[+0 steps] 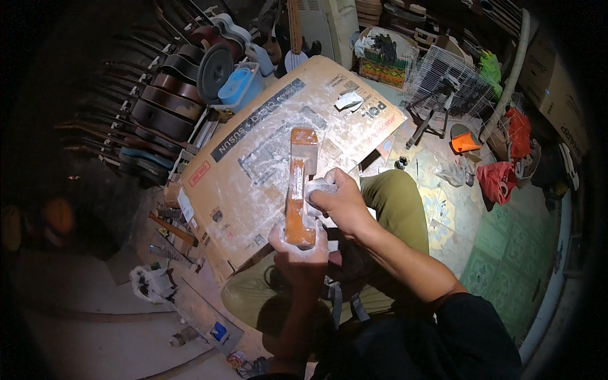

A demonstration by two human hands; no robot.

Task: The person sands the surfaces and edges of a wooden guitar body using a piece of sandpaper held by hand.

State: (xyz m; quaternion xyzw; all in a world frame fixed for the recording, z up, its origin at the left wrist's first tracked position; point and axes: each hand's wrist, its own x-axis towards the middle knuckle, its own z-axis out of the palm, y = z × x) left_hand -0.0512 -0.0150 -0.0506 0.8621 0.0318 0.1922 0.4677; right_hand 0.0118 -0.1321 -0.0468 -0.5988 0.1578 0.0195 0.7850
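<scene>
A glossy orange-brown wooden piece, long and narrow with a notch cut into its right side, points away from me above a dusty cardboard sheet. My left hand is closed around its near end. At its right side, my right hand pinches a small folded grey sheet, which looks like sandpaper, against the notch. White powder coats my fingers and much of the cardboard. A crumpled whitish scrap lies near the cardboard's far right corner.
Several guitars stand in a row at the far left. Beyond the cardboard is a blue tub. A wire cage, a small black tripod, an orange dustpan and a red bag stand or lie to the right.
</scene>
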